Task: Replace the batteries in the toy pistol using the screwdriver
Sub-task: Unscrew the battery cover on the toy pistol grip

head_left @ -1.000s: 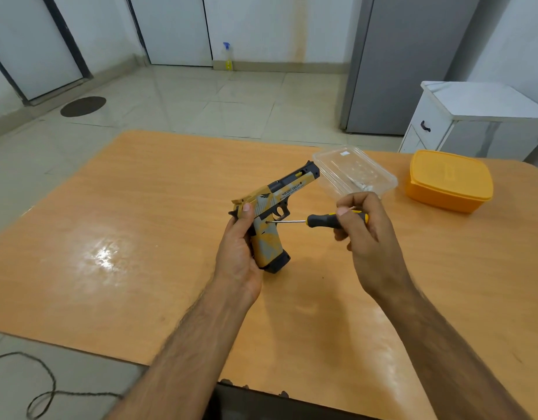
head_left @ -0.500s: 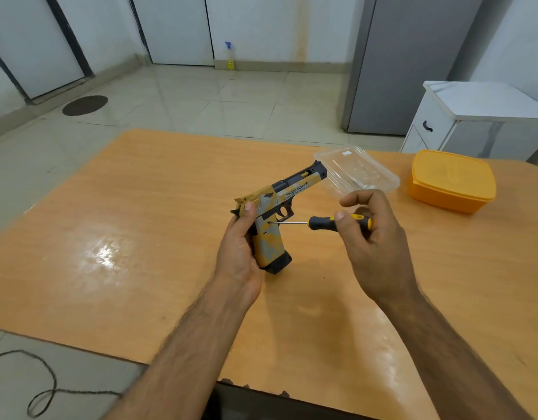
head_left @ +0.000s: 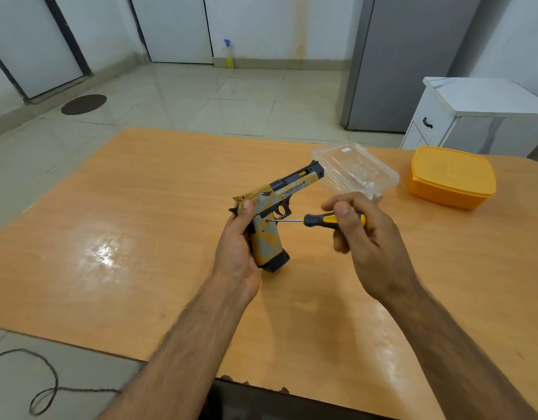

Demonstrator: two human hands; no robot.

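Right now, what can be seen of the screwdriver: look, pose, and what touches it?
The screwdriver has a thin bare metal shaft and a black handle with yellow inlays, plastic or rubber by its look. It lies roughly level above the table, its tip against the upper grip of the toy pistol, just below the trigger. The right hand grips the handle with curled fingers; the left hand holds the pistol.

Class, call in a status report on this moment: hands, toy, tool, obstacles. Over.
Left hand grips toy pistol. Right hand holds screwdriver, tip on the grip's side. Nothing in the way.
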